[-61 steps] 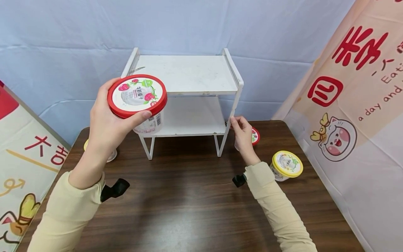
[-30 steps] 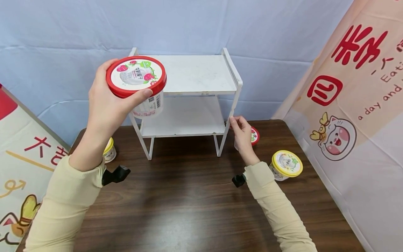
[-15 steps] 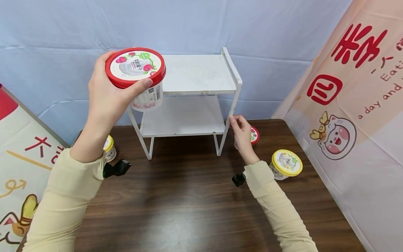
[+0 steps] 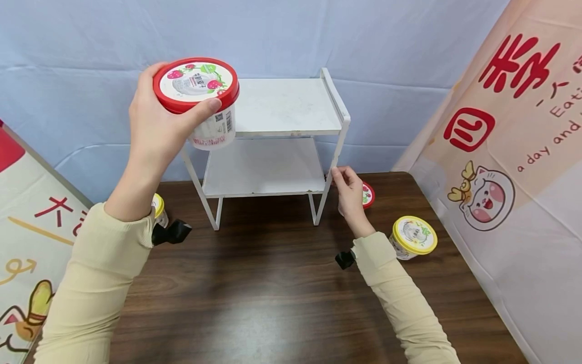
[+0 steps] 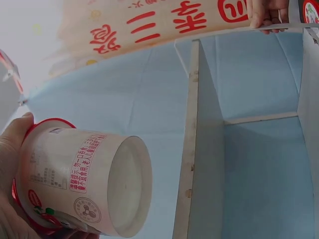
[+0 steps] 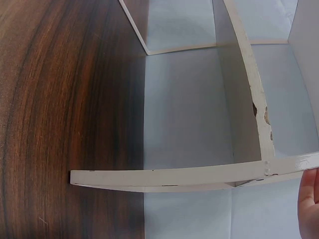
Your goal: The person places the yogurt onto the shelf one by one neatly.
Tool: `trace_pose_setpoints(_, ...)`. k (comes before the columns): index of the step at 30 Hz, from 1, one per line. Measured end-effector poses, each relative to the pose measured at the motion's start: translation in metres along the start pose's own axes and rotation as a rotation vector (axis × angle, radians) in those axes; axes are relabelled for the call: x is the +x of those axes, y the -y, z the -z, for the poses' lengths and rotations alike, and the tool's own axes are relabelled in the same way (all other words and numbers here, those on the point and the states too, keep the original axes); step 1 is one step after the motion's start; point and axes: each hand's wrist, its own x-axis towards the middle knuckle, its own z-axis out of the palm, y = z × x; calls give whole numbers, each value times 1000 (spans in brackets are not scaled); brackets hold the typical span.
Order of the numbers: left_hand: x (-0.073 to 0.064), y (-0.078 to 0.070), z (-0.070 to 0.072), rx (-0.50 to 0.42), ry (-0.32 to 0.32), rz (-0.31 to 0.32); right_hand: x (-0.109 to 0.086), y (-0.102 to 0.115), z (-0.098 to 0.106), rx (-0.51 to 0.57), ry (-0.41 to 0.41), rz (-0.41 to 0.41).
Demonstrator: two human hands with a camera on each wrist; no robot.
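My left hand grips a tub with a red lid printed with strawberries, thumb across the lid's near rim. The tub is upright in the air and overlaps the left part of the white two-tier shelf in the head view. From the left wrist, the base of the held tub shows beside the edge of the shelf's top board, with a gap between. My right hand pinches the shelf's right front post. In the right wrist view its fingers lie against that post.
Behind the right hand stands a second red-lidded tub, partly hidden. A yellow-lidded tub is farther right on the dark wooden table. Another yellow-lidded tub sits at left, partly behind my forearm. Blue cloth hangs behind the shelf.
My left hand has raised the red-lidded tub from in front of the top board's edge to above its level. The right hand keeps its hold on the post, and the shelf stays put.
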Motion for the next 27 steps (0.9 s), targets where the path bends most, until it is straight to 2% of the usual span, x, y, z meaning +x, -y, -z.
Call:
trace_pose_setpoints(13, 15, 1, -3, 12, -9, 27, 1, -2, 0, 24, 0, -1)
trace_pose_setpoints(27, 28, -1, -6, -9, -19, 44, 0, -1, 0, -8, -3, 3)
